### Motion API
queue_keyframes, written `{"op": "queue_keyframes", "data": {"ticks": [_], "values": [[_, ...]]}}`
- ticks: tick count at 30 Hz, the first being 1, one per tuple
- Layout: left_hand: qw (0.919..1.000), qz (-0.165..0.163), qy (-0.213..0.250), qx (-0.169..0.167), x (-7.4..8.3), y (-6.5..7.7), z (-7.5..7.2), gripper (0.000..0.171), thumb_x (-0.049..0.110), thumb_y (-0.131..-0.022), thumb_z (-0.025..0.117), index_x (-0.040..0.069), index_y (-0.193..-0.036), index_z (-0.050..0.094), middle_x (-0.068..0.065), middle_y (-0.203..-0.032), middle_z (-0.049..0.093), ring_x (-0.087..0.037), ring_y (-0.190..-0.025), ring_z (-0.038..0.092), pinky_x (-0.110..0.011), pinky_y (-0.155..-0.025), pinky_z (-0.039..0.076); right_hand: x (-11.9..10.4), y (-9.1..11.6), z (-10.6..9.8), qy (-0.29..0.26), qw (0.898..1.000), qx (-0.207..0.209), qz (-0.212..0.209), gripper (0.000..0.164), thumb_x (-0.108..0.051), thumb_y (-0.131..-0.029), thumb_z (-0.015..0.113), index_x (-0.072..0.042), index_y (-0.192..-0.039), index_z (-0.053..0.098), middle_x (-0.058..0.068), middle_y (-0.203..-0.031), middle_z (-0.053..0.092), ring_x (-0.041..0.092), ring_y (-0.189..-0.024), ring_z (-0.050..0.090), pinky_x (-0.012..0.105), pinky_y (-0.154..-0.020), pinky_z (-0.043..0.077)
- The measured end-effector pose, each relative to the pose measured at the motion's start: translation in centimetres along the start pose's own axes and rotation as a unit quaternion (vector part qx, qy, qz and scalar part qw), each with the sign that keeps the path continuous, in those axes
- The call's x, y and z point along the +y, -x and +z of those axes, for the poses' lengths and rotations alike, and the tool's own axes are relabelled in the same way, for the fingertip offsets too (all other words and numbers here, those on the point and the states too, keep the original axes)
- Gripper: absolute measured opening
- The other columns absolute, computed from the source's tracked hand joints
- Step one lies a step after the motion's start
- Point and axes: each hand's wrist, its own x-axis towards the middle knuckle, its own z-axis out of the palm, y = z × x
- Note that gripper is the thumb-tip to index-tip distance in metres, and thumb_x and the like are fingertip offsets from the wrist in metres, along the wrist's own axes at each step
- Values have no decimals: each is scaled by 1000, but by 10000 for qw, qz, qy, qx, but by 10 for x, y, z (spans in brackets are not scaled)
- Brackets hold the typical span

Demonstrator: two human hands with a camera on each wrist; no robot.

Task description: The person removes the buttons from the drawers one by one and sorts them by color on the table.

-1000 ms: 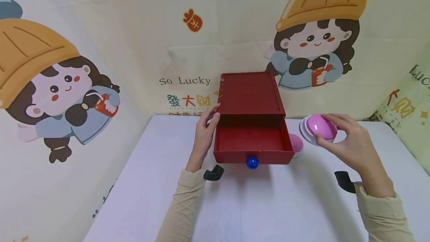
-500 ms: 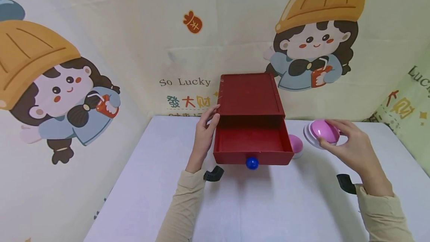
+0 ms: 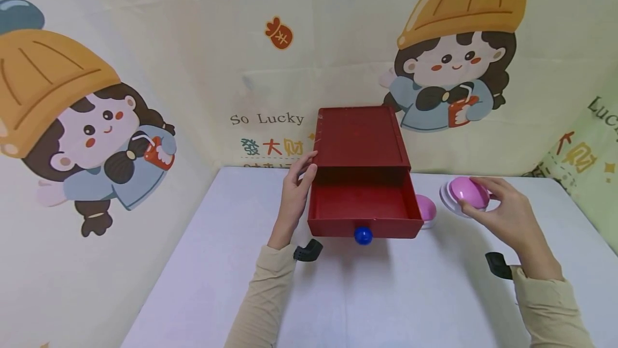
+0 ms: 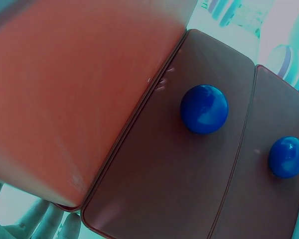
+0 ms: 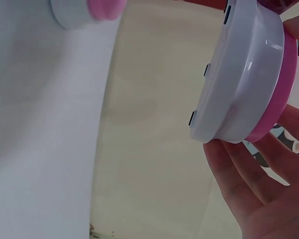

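My right hand (image 3: 507, 214) holds a pink-domed push button (image 3: 468, 192) with a white base, pinched between thumb and fingers at its edge above the table. In the right wrist view, its base faces left and shows small dark slots. My left hand (image 3: 295, 192) rests against the left side of a red drawer cabinet (image 3: 359, 136), fingers extended. The cabinet's top drawer (image 3: 364, 224), with a blue knob (image 3: 363, 235), is pulled out with nothing inside. Beneath it, two closed drawer fronts (image 4: 164, 149) carry blue knobs (image 4: 204, 109) in the left wrist view.
A second pink-and-white push button (image 3: 426, 208) stands on the table just right of the cabinet, partly hidden by the drawer. The table (image 3: 232, 283) has a white cover. Behind it hangs a cream cloth (image 3: 193, 69) printed with cartoon figures.
My right hand has shifted slightly right and down with the push button in its grip. The left hand stays against the cabinet, and the drawer is still pulled out.
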Motion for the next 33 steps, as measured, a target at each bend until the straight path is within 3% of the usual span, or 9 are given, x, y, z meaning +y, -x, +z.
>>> {"op": "queue_keyframes", "data": {"ticks": [4, 21, 33], "values": [[10000, -43, 0, -12, 5, 2, 0, 42, 19, -103, 52, 8, -144, 51, -13, -141, 53, -26, -128, 49, -44, -104, 46, 6, -1, 4, 79, 9999, -49, 100, 62, -24, -82, 80, 5, -132, 58, 30, -128, 54, 49, -104, 51, 11, -61, 38], [10000, -39, 6, -14, 3, 1, 0, 43, 20, -103, 52, 8, -144, 51, -12, -142, 53, -25, -128, 49, -42, -103, 47, 39, -3, 21, 47, 9999, -75, 120, 60, -24, -83, 79, 8, -129, 59, 32, -127, 54, 47, -100, 55, 1, -64, 31], [10000, -15, -53, -23, 4, 2, 1, 43, 20, -103, 51, 7, -145, 50, -13, -143, 52, -26, -128, 49, -43, -103, 47, 56, -2, 33, 30, 9993, -233, 292, 62, -28, -86, 77, 11, -130, 56, 33, -125, 54, 47, -100, 56, 5, -63, 35]]}}
